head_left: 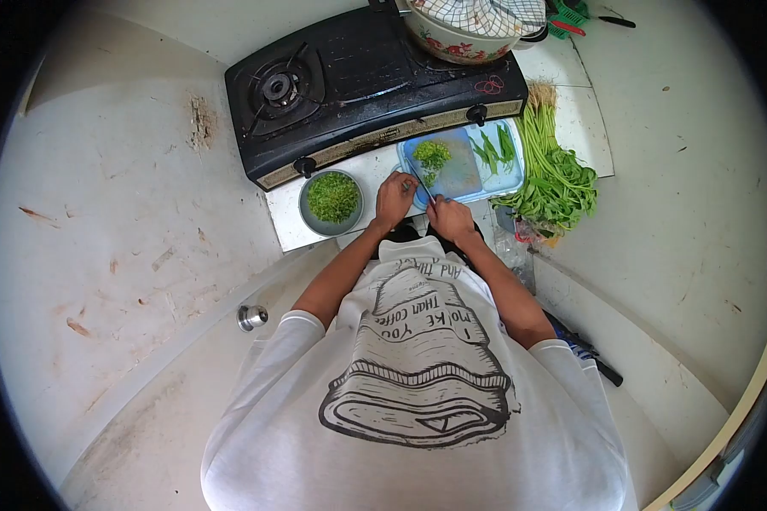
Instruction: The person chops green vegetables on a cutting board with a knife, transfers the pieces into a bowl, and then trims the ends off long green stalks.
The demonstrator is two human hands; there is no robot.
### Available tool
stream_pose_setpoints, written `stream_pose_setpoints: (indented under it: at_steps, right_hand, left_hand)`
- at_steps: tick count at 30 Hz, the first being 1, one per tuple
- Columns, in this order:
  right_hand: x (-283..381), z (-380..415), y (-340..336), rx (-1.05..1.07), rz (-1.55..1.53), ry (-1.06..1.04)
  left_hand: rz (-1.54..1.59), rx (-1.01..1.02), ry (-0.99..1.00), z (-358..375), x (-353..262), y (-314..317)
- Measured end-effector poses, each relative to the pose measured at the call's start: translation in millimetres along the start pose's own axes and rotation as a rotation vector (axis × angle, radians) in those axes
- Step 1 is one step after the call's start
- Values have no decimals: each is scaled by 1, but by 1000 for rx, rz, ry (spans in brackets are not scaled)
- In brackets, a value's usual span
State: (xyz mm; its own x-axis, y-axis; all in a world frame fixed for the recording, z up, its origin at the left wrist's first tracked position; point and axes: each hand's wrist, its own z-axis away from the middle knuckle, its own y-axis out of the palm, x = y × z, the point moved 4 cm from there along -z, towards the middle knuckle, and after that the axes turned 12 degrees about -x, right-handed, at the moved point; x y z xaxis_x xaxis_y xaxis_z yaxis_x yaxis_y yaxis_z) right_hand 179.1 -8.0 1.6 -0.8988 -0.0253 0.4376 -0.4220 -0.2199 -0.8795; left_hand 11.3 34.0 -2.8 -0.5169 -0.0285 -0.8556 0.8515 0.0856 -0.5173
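Note:
My right hand (452, 220) is closed around the handle of a knife (424, 186), whose narrow blade points away from me over a blue cutting board (460, 170). At the board's near left edge, my left hand (395, 201) has its fingers curled together close to the blade; what they hold, if anything, is too small to make out. Chopped green vegetable (432, 155) lies in a small heap beyond the blade. Several long green pieces (493, 152) rest on the light blue tray (513, 180) at right. To the left, a grey bowl (304, 215) holds finely chopped greens (332, 197).
A black two-burner stove (366, 72) stands behind the board, with a covered floral pot (460, 48) on its right burner. A large bunch of leafy greens (558, 175) lies right of the tray. A green basket (567, 15) and another knife (615, 21) are at the back right.

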Motion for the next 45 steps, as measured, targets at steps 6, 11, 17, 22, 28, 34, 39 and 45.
stream_pose_setpoints:
  at_steps: [6, 11, 17, 22, 28, 34, 39, 45]
  right_hand:
    - [2, -1, -2, 21, 37, 9]
    - [3, 0, -5, 8, 41, -7]
    - [-2, 0, -4, 7, 29, 9]
    - [-3, 0, -10, -8, 50, 12]
    - [3, 3, -7, 25, 48, -15]
    - [8, -4, -3, 12, 57, -12]
    - [2, -1, -2, -15, 49, -12]
    - [2, 0, -5, -18, 55, 3]
  left_hand:
    - [74, -74, -148, -3, 11, 3]
    - [73, -107, -275, -8, 20, 5]
    - [18, -88, -322, -14, 23, 7]
    - [11, -49, -357, -13, 26, 7]
    - [10, -93, -330, -13, 29, 9]
    - [38, -89, -329, -13, 30, 8]
    - [52, -69, -355, -13, 33, 8]
    - [60, -49, -385, -12, 31, 7]
